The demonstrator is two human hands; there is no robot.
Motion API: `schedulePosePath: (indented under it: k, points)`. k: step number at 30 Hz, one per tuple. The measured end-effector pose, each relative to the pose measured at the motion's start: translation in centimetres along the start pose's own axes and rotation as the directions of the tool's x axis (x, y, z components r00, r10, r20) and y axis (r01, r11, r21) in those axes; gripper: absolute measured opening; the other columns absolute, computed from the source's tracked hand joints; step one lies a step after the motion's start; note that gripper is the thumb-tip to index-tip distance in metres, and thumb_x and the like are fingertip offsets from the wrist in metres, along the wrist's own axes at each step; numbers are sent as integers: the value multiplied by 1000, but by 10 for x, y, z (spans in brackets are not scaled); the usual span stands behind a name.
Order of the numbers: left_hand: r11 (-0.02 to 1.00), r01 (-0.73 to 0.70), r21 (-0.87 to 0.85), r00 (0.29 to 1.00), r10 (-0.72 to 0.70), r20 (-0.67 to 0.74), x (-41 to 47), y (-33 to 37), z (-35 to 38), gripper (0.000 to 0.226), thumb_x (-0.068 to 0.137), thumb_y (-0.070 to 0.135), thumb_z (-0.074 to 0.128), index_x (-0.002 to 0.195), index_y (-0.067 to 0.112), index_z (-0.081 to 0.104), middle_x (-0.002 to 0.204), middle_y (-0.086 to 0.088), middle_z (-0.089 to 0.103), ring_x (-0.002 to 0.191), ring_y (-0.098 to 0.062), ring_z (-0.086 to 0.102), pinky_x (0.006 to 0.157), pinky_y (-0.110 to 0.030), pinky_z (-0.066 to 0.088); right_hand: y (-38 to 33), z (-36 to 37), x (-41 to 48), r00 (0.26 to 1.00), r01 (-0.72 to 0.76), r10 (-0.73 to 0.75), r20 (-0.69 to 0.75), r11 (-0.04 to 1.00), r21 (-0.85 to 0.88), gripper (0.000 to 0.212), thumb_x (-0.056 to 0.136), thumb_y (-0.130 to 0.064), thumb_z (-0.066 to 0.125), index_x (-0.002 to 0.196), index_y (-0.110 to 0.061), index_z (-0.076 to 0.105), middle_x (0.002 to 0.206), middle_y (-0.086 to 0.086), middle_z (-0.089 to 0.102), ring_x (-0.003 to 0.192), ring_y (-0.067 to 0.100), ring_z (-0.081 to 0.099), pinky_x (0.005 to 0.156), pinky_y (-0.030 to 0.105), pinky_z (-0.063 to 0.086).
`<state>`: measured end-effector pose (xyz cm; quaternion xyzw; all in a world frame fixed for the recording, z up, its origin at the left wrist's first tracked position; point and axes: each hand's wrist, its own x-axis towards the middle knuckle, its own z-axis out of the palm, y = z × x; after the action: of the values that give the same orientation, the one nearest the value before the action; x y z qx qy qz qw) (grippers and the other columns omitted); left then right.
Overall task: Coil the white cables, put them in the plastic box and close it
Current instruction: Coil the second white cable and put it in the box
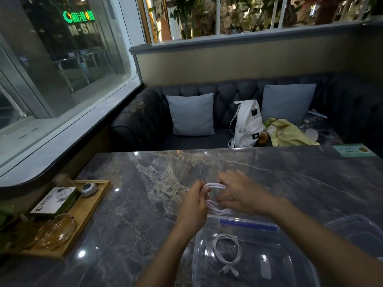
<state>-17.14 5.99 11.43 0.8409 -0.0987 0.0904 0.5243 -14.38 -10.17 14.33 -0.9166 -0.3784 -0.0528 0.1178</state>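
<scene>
Above the dark marble table, my left hand (pixel 194 204) and my right hand (pixel 240 193) both grip a white cable (pixel 215 208) wound into several loops between them. Part of the loops is hidden behind my fingers. Just below my hands stands a clear plastic box (pixel 196 255), open, with a blue strip along its far rim. A second white cable (pixel 227 250) lies coiled on the box's floor, its plug end pointing toward me. The box's clear lid (pixel 356 230) rests on the table to the right of the box.
A wooden tray (pixel 91 206) at the table's left edge holds a small box, a round grey gadget and a glass dish. A green card (pixel 354 151) lies at the far right. Beyond the table, a dark sofa carries cushions, a white backpack (pixel 246 125) and yellow cloth.
</scene>
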Motion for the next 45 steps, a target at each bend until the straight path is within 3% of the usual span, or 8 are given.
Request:
schedulePosePath:
  k: [11,16,19,22,28,33,39,45]
  points:
    - [946,239,-220,970,-240,20,4,-3,-13,27,96,16,43,71,14,54,85,-24,68,78,-35,66,69,-40,50,-16,5,-2,863,-32,209,-459,931,364,5,80,-2,62,78,0,66,101,8,53,91,9,50,78,19,43]
    - [928,229,-293,971,-238,4,2,-1,-11,28,97,13,42,70,14,51,71,-8,61,67,-22,64,62,-35,56,-17,5,9,662,-276,716,-220,506,817,8,90,-6,52,87,-1,58,94,7,57,70,8,62,59,17,50]
    - [989,107,-102,991,-114,-73,1,-4,-10,29,96,16,44,69,22,52,68,5,64,66,-12,63,67,-33,51,-19,3,13,632,-244,773,56,131,961,7,91,-2,49,91,3,53,74,16,63,51,16,66,46,26,55]
    - [977,99,-188,989,-117,-89,-3,-5,-12,26,94,15,47,73,24,58,72,3,65,71,-19,65,69,-38,53,-18,1,13,642,-210,757,126,15,977,8,87,3,52,81,1,57,69,20,62,50,18,64,47,25,55]
    - [861,329,-389,894,-416,-165,1,-15,-24,25,93,15,52,118,16,52,97,-5,60,52,-17,62,48,-33,54,-9,-1,12,609,-242,793,-19,209,947,17,85,7,54,72,-3,58,65,17,64,47,15,66,48,24,56]
    - [942,334,-24,921,-332,-204,-1,-24,-28,27,92,27,52,71,12,59,64,-5,62,55,-24,62,62,-51,57,-6,7,6,642,-370,738,-209,537,758,24,86,-3,56,70,-20,57,70,7,66,69,23,66,68,40,56]
    - [931,365,25,929,-365,63,-2,-11,-4,63,82,57,55,38,16,36,36,5,34,38,-13,32,53,-31,30,-31,8,13,733,-286,594,-331,711,642,13,84,-5,60,73,-12,60,64,0,63,65,22,64,63,40,53]
    - [901,368,229,921,-387,48,9,-10,-2,71,85,64,41,62,0,58,81,-27,68,77,-39,65,64,-38,51,-38,5,18,800,-227,520,-300,724,652,8,84,-1,59,77,1,61,69,13,68,63,21,65,61,21,52]
